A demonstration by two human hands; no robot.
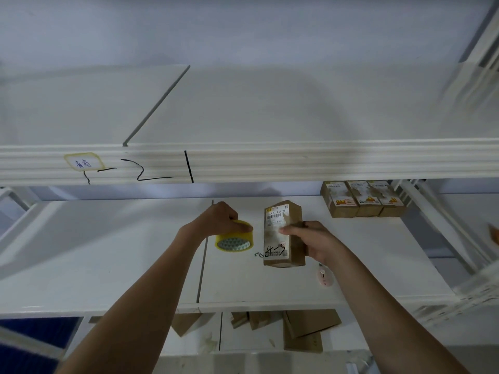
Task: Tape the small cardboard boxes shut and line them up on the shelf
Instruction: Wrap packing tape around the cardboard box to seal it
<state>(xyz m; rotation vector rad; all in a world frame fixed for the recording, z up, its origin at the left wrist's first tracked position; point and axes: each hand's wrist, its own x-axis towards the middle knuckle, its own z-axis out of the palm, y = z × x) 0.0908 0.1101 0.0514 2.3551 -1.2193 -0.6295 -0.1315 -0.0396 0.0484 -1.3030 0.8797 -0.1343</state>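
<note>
The right hand grips the cardboard box over the middle shelf, thumb across its labelled face, long axis running away from the person. Just beside it, leftward, the left hand curls its fingers round the yellow tape roll. No loose tape end is visible. Three boxes stand lined up further back, right of the fingers.

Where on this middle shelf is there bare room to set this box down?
Bare patches: left of the shelf seam, and between the held box and the three lined-up boxes. Crowded near the pink cutter under the right hand.
</note>
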